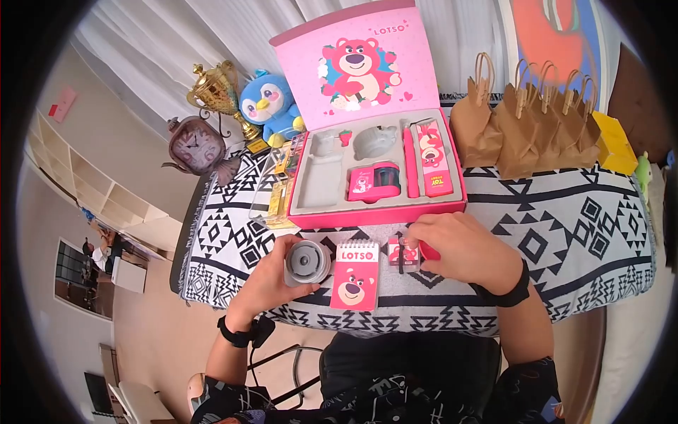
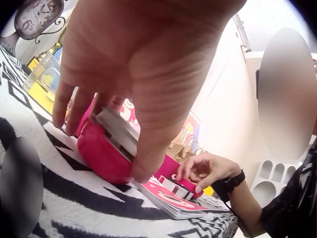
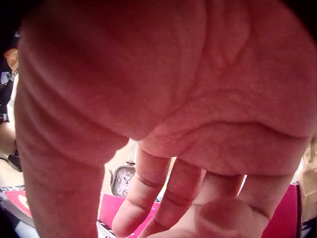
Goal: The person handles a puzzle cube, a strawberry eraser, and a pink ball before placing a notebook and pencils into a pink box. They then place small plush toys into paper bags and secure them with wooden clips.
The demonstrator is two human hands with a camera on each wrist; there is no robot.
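My left hand [image 1: 275, 272] grips a round pink-and-grey object [image 2: 101, 153] at the table's front, its grey ringed face [image 1: 305, 260] turned up. In the left wrist view the thumb presses its near side and the fingers curl over the far side. Beside it lies a spiral LOTSO notepad [image 1: 355, 286] with a pink bear cover. To the notepad's right, my right hand [image 1: 466, 251] pinches a small clear-and-pink case [image 1: 394, 256] crossed by a dark strip. The fingertips are bent over its right part. In the right wrist view the palm and fingers hide the case.
Behind the hands stands an open pink gift box [image 1: 374, 218] with a sharpener [image 1: 374, 181] and a tall pink carton [image 1: 432, 159] in its tray. Clock [image 1: 198, 145], trophy [image 1: 215, 92] and blue plush [image 1: 268, 106] are at left. Several paper bags [image 1: 519, 134] stand right.
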